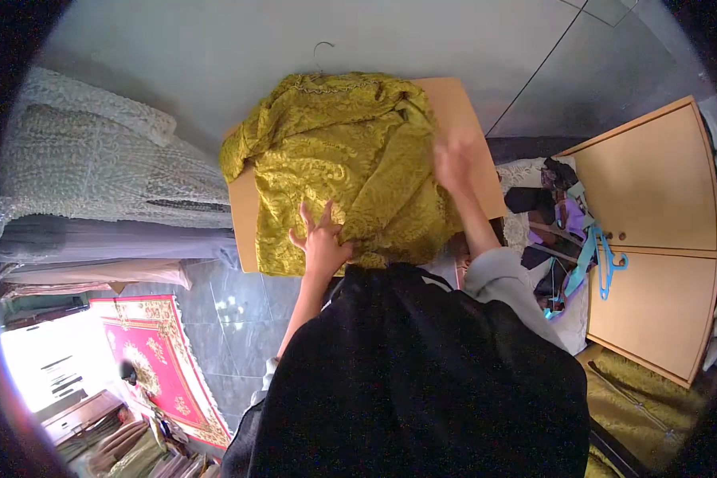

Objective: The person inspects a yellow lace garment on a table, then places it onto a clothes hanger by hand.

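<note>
A mustard-yellow lace garment (pixel 319 167) lies spread over a tan board (pixel 466 119), with a metal hanger hook (pixel 323 49) above its neckline. On the lower left part of the garment rests my left hand (pixel 323 245), its fingers spread. My right hand (pixel 454 163) is at the garment's right edge, over the board; motion blur smears its fingers, so what they hold, if anything, cannot be made out.
Pale lace garments (pixel 95 151) hang at the left, above a red patterned rug (pixel 147 350). To the right stand a wooden cabinet (pixel 653 183), a blue hanger (pixel 605 263) and a pile of mixed cloth (pixel 542 207). More yellow fabric (pixel 653 390) lies at the lower right.
</note>
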A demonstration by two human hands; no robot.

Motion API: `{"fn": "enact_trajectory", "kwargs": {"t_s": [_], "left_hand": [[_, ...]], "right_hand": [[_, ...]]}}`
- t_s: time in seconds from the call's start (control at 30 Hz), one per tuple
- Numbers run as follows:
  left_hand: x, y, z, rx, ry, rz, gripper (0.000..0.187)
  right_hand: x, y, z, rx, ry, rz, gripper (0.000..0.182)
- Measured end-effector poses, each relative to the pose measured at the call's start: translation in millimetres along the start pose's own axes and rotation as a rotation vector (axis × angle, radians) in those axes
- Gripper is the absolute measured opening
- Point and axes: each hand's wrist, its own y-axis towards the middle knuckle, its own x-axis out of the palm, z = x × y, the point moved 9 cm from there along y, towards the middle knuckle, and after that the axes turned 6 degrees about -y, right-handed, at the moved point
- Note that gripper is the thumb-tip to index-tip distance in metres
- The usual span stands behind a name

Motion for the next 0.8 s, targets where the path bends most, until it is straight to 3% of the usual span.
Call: {"fn": "enact_trajectory", "kwargs": {"t_s": [0.03, 0.1, 0.13, 0.2, 0.23, 0.3, 0.33, 0.4, 0.43, 0.5, 0.53, 0.6, 0.63, 0.67, 0.73, 0.77, 0.8], "left_hand": [[-3, 0, 3, 0.011, -0.024, 0.019, 0.031], [-6, 3, 10, 0.024, -0.047, 0.037, 0.031], [-5, 6, 16, 0.053, -0.033, 0.037, 0.031], [-7, 8, 34, 0.144, -0.024, 0.046, 0.030], [-10, 8, 39, 0.143, -0.024, 0.044, 0.030], [-16, 7, 53, 0.198, 0.065, 0.004, 0.038], [-17, 7, 55, 0.199, 0.067, 0.003, 0.038], [-20, 8, 58, 0.176, -0.025, 0.022, 0.039], [-22, 9, 63, 0.171, -0.029, 0.026, 0.039], [-30, 8, 85, 0.275, -0.077, 0.093, 0.029], [-29, 11, 91, 0.302, -0.055, 0.104, 0.033], [-29, 15, 101, 0.318, -0.070, 0.125, 0.036], [-33, 15, 105, 0.339, -0.081, 0.147, 0.040], [-38, 14, 106, 0.338, -0.015, 0.151, 0.047], [-59, 11, 99, 0.275, -0.002, 0.174, 0.048], [-71, 12, 86, 0.181, -0.028, 0.190, 0.046], [-82, 12, 67, 0.135, -0.021, 0.277, 0.044]], "right_hand": [[-6, 3, 21, 0.181, -0.151, -0.126, 0.047], [-32, -7, -18, -0.115, -0.136, 0.260, 0.045], [-42, -24, -54, -0.325, 0.277, 0.313, 0.050], [-31, -71, -131, -0.609, 0.052, -0.130, 0.062], [-27, -71, -127, -0.608, 0.053, -0.131, 0.062], [23, -81, -115, -0.731, -0.094, -0.417, 0.078], [2, -49, -68, -0.396, 0.371, -0.035, 0.086], [67, -20, 32, 0.063, 0.232, -0.509, 0.095], [44, -23, 17, 0.058, 0.230, -0.512, 0.095], [-52, -25, -33, 0.049, 0.009, -0.214, 0.100], [-52, -32, -54, -0.171, 0.255, -0.048, 0.098], [-85, -61, -119, -0.398, 0.179, -0.090, 0.084], [-78, -66, -127, -0.448, 0.130, -0.207, 0.063], [-67, -65, -121, -0.455, 0.131, -0.213, 0.063], [-54, -43, -73, -0.234, 0.531, -0.043, 0.050], [-77, -32, -60, -0.272, 0.599, 0.188, 0.046], [-75, -16, -20, -0.007, 0.759, 0.176, 0.046]]}}
